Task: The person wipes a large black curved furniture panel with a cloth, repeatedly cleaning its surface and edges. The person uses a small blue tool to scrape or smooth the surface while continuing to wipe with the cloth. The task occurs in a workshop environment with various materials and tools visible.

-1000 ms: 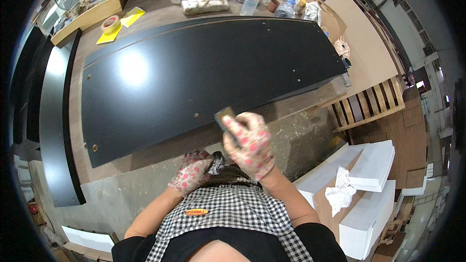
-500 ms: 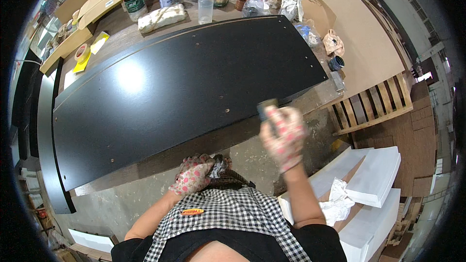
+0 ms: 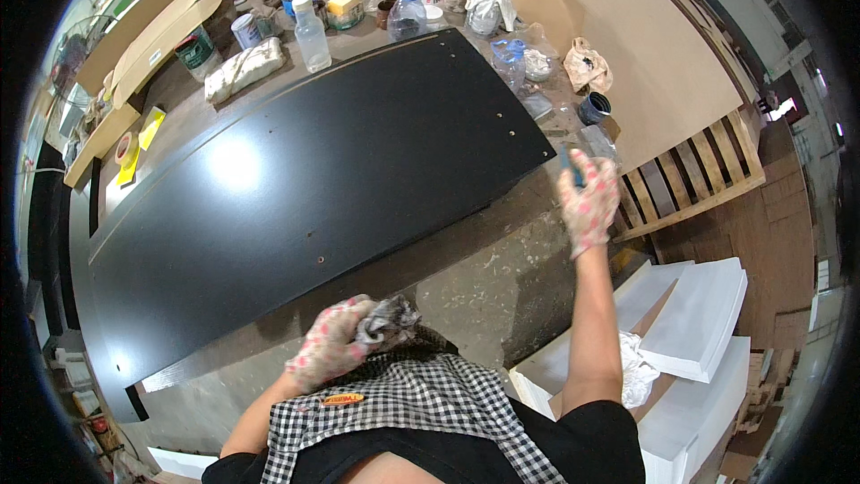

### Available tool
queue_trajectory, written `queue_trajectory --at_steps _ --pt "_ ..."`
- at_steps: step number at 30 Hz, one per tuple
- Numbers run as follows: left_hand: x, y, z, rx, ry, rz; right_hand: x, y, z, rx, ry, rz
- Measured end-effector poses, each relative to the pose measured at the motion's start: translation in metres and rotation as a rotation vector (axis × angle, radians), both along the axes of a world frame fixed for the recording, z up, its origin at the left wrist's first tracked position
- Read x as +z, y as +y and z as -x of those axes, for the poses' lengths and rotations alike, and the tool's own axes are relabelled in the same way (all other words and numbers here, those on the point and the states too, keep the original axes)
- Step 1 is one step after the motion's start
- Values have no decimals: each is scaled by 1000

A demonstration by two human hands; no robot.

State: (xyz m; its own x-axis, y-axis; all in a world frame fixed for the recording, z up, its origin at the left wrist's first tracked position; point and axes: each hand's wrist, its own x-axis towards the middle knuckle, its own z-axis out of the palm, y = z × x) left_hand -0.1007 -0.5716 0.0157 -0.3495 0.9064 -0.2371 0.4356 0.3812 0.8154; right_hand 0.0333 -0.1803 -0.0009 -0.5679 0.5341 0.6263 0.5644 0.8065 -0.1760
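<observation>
My left hand (image 3: 330,345), in a pink-dotted white glove, is closed on a crumpled, black-stained rag (image 3: 389,323) just in front of my checked apron (image 3: 394,394). A glove of the same kind covers my right hand (image 3: 591,206), which is stretched out past the right corner of a long black panel (image 3: 340,161). Its fingers are closed round a small block (image 3: 571,170) with a blue edge, mostly hidden by the glove. The panel lies flat on the workbench, with small holes near its ends and front edge.
Along the bench's back stand a clear bottle (image 3: 312,36), a tin (image 3: 245,31), a plastic jug (image 3: 408,13) and a wrapped white bundle (image 3: 244,70). A dark open cup (image 3: 594,108) is near my right hand. White boards (image 3: 694,323) lie at lower right, a wooden slatted frame (image 3: 690,175) above them.
My right hand has moved right with the block, from over the panel's front edge to beyond its corner. My left hand has turned, showing more of the rag. The view has shifted right.
</observation>
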Motion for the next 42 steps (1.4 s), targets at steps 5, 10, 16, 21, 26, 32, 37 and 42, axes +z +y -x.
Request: queue_trajectory --at_steps 5,10,16,21,26,32,37,42 --pt "46 -7 38 369 -357 -856 -8 23 -26 108 275 167" --pt "30 33 122 302 1006 213 -39 -19 -71 135 551 539" --pt "31 212 131 14 957 12 -47 -43 -113 24 721 731" --pt "14 231 56 -223 760 -432 -31 -46 -89 82 629 599" --pt "15 52 105 171 934 -101 -1 -30 -51 219 616 666" --pt "20 -201 165 929 940 466 54 -53 49 620 319 672" --pt "11 -363 178 1246 1004 598 86 -142 143 981 106 771" --pt "6 -502 182 1626 687 494 97 -261 236 1204 -100 715"
